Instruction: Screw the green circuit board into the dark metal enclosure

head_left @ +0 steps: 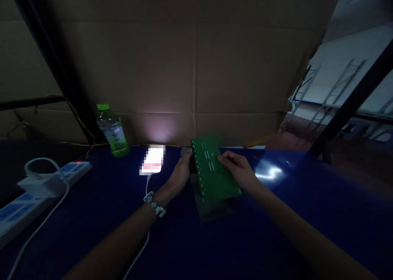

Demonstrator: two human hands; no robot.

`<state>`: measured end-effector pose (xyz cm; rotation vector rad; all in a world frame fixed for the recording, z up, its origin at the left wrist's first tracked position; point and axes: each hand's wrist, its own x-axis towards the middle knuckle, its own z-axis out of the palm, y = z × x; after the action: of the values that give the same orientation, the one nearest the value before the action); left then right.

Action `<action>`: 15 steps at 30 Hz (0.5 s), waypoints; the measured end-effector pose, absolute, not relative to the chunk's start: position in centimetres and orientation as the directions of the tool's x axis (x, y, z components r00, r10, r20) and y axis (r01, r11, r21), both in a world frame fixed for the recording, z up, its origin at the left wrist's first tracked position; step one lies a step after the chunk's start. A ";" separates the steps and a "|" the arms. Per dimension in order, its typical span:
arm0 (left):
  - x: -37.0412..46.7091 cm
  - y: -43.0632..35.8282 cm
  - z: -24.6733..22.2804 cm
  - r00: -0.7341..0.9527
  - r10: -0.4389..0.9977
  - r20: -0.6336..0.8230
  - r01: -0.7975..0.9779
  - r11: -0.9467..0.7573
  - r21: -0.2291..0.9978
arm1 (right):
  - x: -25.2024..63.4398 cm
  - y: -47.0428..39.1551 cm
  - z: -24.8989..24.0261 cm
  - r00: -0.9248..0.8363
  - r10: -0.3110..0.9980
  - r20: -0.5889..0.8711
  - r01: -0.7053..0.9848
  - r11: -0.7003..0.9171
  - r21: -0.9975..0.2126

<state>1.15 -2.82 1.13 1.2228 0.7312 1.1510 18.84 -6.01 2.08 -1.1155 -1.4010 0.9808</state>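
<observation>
The right hand (238, 168) pinches the right side of a flat, rectangular green circuit board (213, 175); the left hand (181, 171) meets its left edge, grip unclear. Beneath spreads a glossy dark-blue counter (285, 214), backed by creased brown cardboard (239, 71).

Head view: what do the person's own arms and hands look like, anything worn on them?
No gloves or sleeves show on either side. The left hand has a silvery bracelet of chunky linked pieces at its wrist, its finer pattern too dim to tell. The right hand shows nothing worn at the wrist.
</observation>
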 end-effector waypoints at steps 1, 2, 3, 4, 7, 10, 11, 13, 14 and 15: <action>1.1 -2.6 1.1 0.335 0.933 0.132 -0.240 -0.051 0.969 | 19.0 -6.0 2.3 0.004 0.970 0.245 0.118 0.243 -0.963; 0.9 -2.5 1.1 0.362 0.924 0.121 -0.209 -0.046 0.977 | 19.1 -6.1 2.6 0.020 0.966 0.258 0.120 0.253 -0.960; 0.8 -2.5 1.2 0.382 0.917 0.114 -0.182 -0.046 0.982 | 19.1 -6.3 2.8 0.025 0.964 0.263 0.120 0.259 -0.958; 0.6 -2.6 1.3 0.399 0.910 0.115 -0.164 -0.052 0.985 | 19.0 -6.5 3.0 0.022 0.964 0.265 0.116 0.261 -0.958; 0.3 -3.1 1.7 0.448 0.880 0.158 -0.150 -0.100 0.984 | 18.3 -7.4 3.3 -0.061 0.962 0.265 0.087 0.270 -0.959; 0.1 -3.5 1.9 0.444 0.877 0.182 -0.120 -0.143 0.982 | 17.6 -7.9 3.1 -0.242 0.939 0.244 0.052 0.263 -0.963; 0.1 -3.6 2.0 0.430 0.885 0.177 -0.110 -0.143 0.984 | 17.5 -7.9 2.8 -0.279 0.931 0.234 0.055 0.258 -0.964; 0.1 -3.5 2.1 0.394 0.907 0.146 -0.094 -0.118 0.989 | 17.2 -7.6 2.1 -0.274 0.929 0.248 0.095 0.282 -0.955; 0.1 -3.5 2.2 0.373 0.918 0.134 -0.091 -0.107 0.990 | 17.2 -7.5 1.7 -0.240 0.931 0.273 0.135 0.311 -0.941; 0.1 -3.4 2.2 0.351 0.925 0.144 -0.091 -0.119 0.989 | 17.2 -7.3 1.3 -0.210 0.929 0.305 0.189 0.345 -0.919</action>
<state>0.14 -3.45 2.24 1.4051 0.8213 1.0591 17.18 -7.29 1.33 -1.0194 -1.6448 0.9624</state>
